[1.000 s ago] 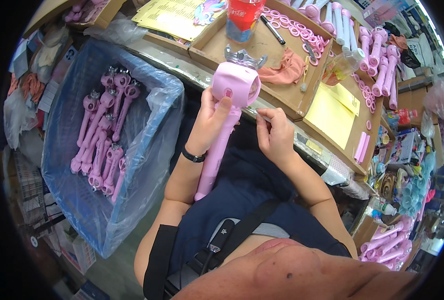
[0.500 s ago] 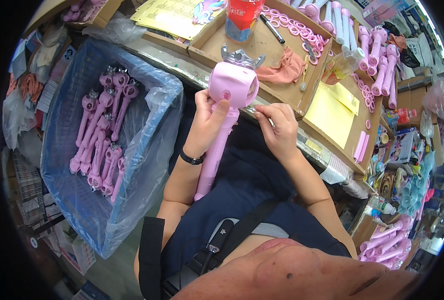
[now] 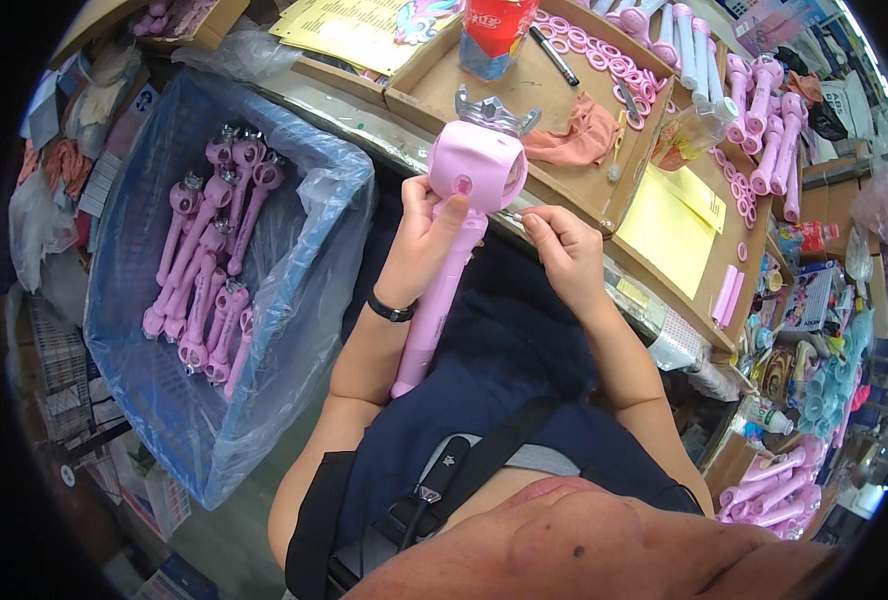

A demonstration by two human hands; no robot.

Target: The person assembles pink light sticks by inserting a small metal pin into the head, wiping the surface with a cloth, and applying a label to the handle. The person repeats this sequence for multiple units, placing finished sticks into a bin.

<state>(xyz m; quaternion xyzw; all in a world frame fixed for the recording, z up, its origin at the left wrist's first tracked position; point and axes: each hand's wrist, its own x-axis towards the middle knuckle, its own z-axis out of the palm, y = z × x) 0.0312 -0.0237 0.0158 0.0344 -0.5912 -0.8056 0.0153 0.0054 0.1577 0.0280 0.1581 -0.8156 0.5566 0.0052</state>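
Observation:
A pink toy wand (image 3: 442, 290) with a round, hollow head and a silver crown on top stands slightly tilted in front of my body. My left hand (image 3: 424, 245) is wrapped round its neck just below the head, thumb lying along the front. To the right of the wand, my right hand (image 3: 567, 252) is closed in a pinch. A small pale tip pokes out from its fingertips toward the wand's neck; what it belongs to is too small to tell.
At left, a blue crate (image 3: 104, 330) lined with clear plastic holds several crowned pink wands (image 3: 209, 230). Ahead, a cardboard tray (image 3: 429, 100) carries pink rings (image 3: 619, 68), a black marker (image 3: 554, 55), a peach cloth (image 3: 579, 132) and a red cup (image 3: 494, 38). Yellow paper (image 3: 664, 230) lies right.
The whole view has shifted slightly. My left hand keeps its grip on the wand; my right hand stays pinched beside the neck, its fingers turned a little.

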